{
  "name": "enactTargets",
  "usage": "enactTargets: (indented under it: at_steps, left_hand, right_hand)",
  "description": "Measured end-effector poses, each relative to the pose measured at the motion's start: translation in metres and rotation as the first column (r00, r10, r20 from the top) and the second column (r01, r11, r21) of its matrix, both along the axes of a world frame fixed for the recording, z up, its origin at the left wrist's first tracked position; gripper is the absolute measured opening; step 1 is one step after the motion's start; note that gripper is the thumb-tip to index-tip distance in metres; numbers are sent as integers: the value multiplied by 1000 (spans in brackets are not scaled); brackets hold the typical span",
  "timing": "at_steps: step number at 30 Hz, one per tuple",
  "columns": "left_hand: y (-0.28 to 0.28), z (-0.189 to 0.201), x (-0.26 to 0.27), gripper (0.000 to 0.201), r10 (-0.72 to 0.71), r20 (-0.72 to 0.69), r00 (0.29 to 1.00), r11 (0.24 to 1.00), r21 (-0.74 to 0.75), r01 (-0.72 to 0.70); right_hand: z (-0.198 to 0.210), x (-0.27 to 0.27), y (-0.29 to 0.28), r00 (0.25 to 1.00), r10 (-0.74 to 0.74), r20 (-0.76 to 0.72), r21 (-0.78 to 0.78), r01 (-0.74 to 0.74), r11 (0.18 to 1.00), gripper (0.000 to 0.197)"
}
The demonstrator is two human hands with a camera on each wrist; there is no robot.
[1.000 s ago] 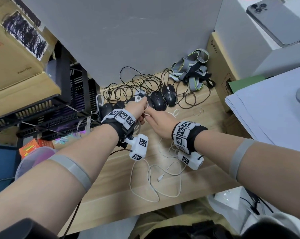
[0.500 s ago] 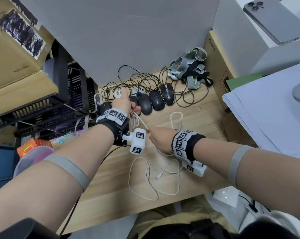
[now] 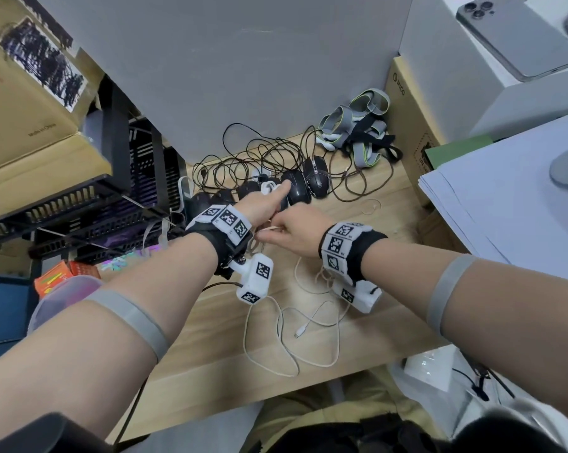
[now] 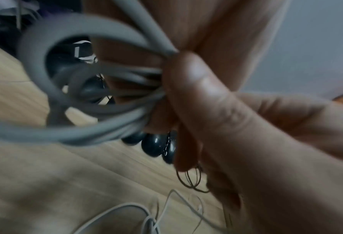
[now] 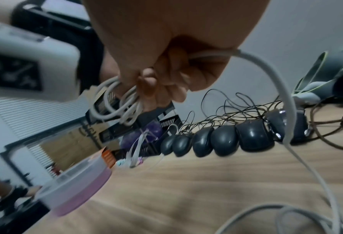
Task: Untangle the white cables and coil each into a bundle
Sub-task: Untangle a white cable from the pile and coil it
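My left hand (image 3: 264, 204) holds a small coil of white cable (image 4: 98, 101) above the wooden desk; its thumb (image 4: 194, 98) pins several loops against the fingers. My right hand (image 3: 294, 230) is right beside it, its fingers curled round the free strand of the same cable (image 5: 282, 98). That strand drops to the desk and joins loose white loops (image 3: 289, 341) near the front edge, where a connector end (image 3: 300, 331) lies. In the right wrist view the coil (image 5: 114, 101) hangs to the left of my right hand (image 5: 166, 76).
A row of black mice (image 3: 297, 189) with tangled black cords (image 3: 259, 155) lies just beyond the hands. Grey straps (image 3: 357, 125) lie at the back. Black crates (image 3: 89, 204) and a pink-lidded tub (image 5: 76, 182) stand left, a paper stack (image 3: 505, 191) right.
Half a second ago my right hand was drawn back toward me with the strand stretched out. It has returned to the left hand, and the left hand has shifted right over the mice.
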State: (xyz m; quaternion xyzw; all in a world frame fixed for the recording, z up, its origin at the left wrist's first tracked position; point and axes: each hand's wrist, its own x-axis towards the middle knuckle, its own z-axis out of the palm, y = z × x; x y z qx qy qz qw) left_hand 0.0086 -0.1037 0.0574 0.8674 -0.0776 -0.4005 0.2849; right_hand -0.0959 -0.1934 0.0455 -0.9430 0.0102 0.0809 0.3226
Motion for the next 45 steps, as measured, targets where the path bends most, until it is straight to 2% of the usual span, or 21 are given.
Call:
enactTargets:
  at_steps: [3, 5, 10, 13, 16, 18, 20, 22, 25, 27, 29, 32, 34, 37, 41, 45]
  left_hand:
    - [-1, 2, -2, 81, -59, -9, 998, 997, 56, 59]
    - [-1, 7, -2, 81, -119, -36, 992, 991, 64, 121]
    - [-2, 14, -6, 82, -198, 3, 980, 975, 100, 196]
    - [0, 12, -9, 74, -195, -16, 981, 980, 46, 195]
    - [7, 7, -12, 64, -208, -89, 974, 978, -21, 206]
    - [11, 5, -14, 64, -279, -98, 955, 960, -1, 281]
    - [11, 4, -16, 55, -353, -107, 930, 932, 46, 359]
    - [10, 3, -16, 45, -352, -100, 931, 929, 86, 361]
    - [11, -1, -14, 46, -206, -102, 973, 976, 58, 212]
    - [13, 0, -14, 52, -121, -168, 978, 993, -10, 121]
    - [13, 4, -15, 58, -56, -245, 968, 994, -106, 30]
    - [10, 12, -13, 60, 47, -296, 954, 962, -243, -123]
    - [5, 17, -12, 61, 129, -312, 941, 933, -283, -221]
    - [-4, 19, -13, 60, 265, -273, 925, 915, -231, -331]
    - [-14, 14, -19, 54, 381, -222, 897, 882, -203, -425]
    - [-20, 11, -18, 36, 480, -123, 869, 830, -258, -495]
  right_hand:
    - [9, 3, -11, 994, -112, -9, -87, 110, 990, 54]
    - [9, 2, -14, 988, -157, 1, -51, 157, 986, 53]
    - [-7, 2, -15, 983, -179, -33, 75, 181, 981, 45]
    - [-15, 2, -19, 977, -212, -38, 147, 215, 965, 35]
    - [-23, 2, -34, 952, -305, -25, 146, 305, 941, 29]
    - [-26, 0, -43, 937, -349, -6, 186, 344, 920, 27]
    - [-24, -3, -46, 941, -336, 24, 250, 320, 914, 32]
    - [-22, -4, -46, 954, -297, 41, 323, 269, 908, 27]
    - [-23, -2, -52, 938, -342, 59, 386, 295, 874, 21]
    - [-24, 0, -58, 899, -427, 96, 344, 373, 862, 19]
    - [-25, -2, -61, 882, -462, 96, 304, 416, 857, 10]
    - [-32, -5, -55, 902, -432, 6, 248, 417, 874, 18]
    - [-36, -12, -42, 936, -350, -47, 172, 352, 920, 18]
    - [-33, -22, -19, 963, -197, -183, 80, 215, 973, 10]
    - [-21, -14, 4, 960, -106, -258, -13, 106, 994, 18]
    - [-4, -9, 15, 934, 100, -344, -174, -168, 970, 12]
